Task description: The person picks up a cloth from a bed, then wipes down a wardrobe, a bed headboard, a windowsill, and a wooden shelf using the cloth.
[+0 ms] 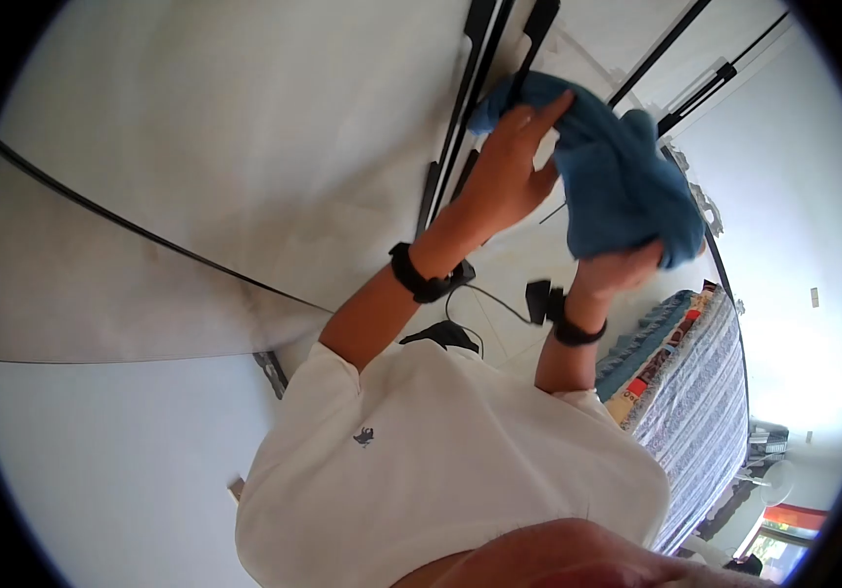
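Note:
A blue cloth (626,186) hangs bunched and folded between my two hands, in front of white panels with long black handles. My left hand (514,167) is at its upper left end, forefinger stretched along the fabric and thumb apart; its other fingers are partly hidden. That end of the cloth lies against a black handle (536,37), with a bit of fabric showing on the handle's far side. Lower right, my right hand (622,269) grips the cloth's bottom edge, its fingertips partly covered by fabric. Both wrists wear black straps.
Big pale glossy panels (205,127) fill the left side. A bed (695,402) with a striped grey cover and a blue-fringed edge stands at right. A black cable (499,302) runs between the wrist straps. A window (783,544) shows at lower right.

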Tool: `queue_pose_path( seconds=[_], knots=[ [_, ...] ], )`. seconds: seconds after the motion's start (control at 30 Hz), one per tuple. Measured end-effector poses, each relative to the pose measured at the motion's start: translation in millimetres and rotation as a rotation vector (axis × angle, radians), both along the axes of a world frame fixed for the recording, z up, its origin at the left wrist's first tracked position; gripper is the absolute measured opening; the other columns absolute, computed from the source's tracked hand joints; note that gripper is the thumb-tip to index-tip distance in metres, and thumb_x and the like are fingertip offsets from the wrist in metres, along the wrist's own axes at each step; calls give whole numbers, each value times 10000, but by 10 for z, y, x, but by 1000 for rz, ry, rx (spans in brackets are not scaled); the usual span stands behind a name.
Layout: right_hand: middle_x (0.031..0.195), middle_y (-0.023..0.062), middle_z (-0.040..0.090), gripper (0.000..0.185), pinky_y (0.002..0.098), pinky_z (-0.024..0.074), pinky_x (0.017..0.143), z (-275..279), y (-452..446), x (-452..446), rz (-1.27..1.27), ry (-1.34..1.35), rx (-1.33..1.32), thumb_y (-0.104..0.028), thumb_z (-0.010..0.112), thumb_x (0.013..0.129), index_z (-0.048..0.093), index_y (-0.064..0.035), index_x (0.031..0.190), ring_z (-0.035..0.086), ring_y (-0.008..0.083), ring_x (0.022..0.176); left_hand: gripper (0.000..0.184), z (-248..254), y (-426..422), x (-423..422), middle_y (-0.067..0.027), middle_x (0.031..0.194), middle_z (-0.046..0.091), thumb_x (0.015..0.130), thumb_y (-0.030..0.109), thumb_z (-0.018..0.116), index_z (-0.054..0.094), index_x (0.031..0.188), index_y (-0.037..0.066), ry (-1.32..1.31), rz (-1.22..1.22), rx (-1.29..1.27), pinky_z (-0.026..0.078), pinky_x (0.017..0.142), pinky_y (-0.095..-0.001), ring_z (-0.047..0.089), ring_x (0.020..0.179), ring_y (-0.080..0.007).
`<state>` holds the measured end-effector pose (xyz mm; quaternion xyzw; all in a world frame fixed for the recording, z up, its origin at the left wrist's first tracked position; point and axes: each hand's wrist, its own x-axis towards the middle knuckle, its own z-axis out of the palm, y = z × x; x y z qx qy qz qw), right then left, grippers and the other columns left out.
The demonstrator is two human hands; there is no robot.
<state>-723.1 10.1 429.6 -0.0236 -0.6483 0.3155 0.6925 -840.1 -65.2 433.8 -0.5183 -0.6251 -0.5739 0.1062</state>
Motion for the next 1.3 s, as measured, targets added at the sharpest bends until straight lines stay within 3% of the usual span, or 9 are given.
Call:
queue_pose_path(
  seconds=[0.2, 0.33, 0.5, 0.63, 0.8, 0.9, 1.0, 1.03, 1.3],
  knots=[
    [1110, 126, 409, 213, 359, 314, 964, 332, 198, -187, -231, 114, -120, -188, 458, 966, 483, -6, 1074, 429, 242, 1038, 626, 90, 542, -87, -179, 1347, 485, 835, 48, 608, 367, 1412, 80, -83, -166, 143, 433, 992, -361, 494, 1223, -308],
    [1161, 121, 483, 263, 382, 362, 1007, 107, 334, -187, -244, 22, -89, -266, 327, 1009, 383, -70, 1175, 516, 221, 1043, 673, 57, 781, -82, -153, 1384, 460, 826, 121, 648, 343, 1426, 106, 13, -315, -17, 390, 1038, -353, 462, 1263, -296],
    [1215, 183, 529, 436, 407, 344, 1038, 94, 363, -8, 100, 122, 39, -323, 304, 1004, 505, 39, 1138, 499, 280, 1140, 493, 115, 406, -58, -160, 1033, 568, 686, 96, 734, 536, 1138, 88, 91, -42, -100, 476, 815, -413, 569, 963, -324],
    [1307, 187, 472, 569, 426, 295, 1081, 13, 267, 69, 518, 396, -394, -418, 286, 1003, 436, 54, 1282, 452, 300, 1212, 441, 52, -190, 80, -134, 876, 526, 657, 68, 743, 531, 1044, 62, 191, 54, -111, 472, 686, -374, 560, 815, -309],
    [1211, 137, 457, 276, 370, 271, 1056, -44, 355, -413, -184, -96, 46, -148, 444, 931, 433, 0, 1164, 448, 231, 1131, 434, -198, -605, -104, -160, 960, 555, 717, -27, 702, 457, 1073, 16, 135, 329, 100, 491, 678, -319, 597, 776, -259],
    [1129, 117, 410, 458, 359, 332, 972, 83, 85, -737, 219, -20, 92, -18, 551, 789, 373, -31, 1211, 441, 219, 1043, 444, -107, -875, -86, -197, 1039, 555, 765, -67, 666, 412, 1121, 12, -232, 324, 33, 484, 756, -304, 604, 877, -201],
    [1184, 197, 515, 599, 381, 407, 934, 243, -152, -1085, 470, -250, 64, -28, 621, 754, 366, -39, 1296, 535, 297, 1072, 477, 109, -950, -149, -201, 1025, 571, 773, -91, 654, 385, 1153, 6, 42, 340, 335, 477, 788, -297, 598, 903, -173],
    [1153, 215, 543, 591, 391, 429, 910, 273, -248, -1151, 341, -246, 105, -15, 615, 729, 405, -38, 1281, 560, 337, 1032, 423, 114, -926, -211, -204, 1044, 602, 758, -92, 648, 491, 1129, 36, 100, 368, 432, 506, 762, -347, 635, 892, -318],
    [842, 194, 634, 438, 401, 502, 685, 308, -224, -1281, 99, -423, 71, 26, 586, 634, 570, -25, 1068, 617, 381, 770, 397, -73, -754, -375, -175, 1066, 619, 778, -62, 621, 559, 1160, 25, -7, 281, 271, 502, 791, -360, 628, 916, -327]
  ],
)
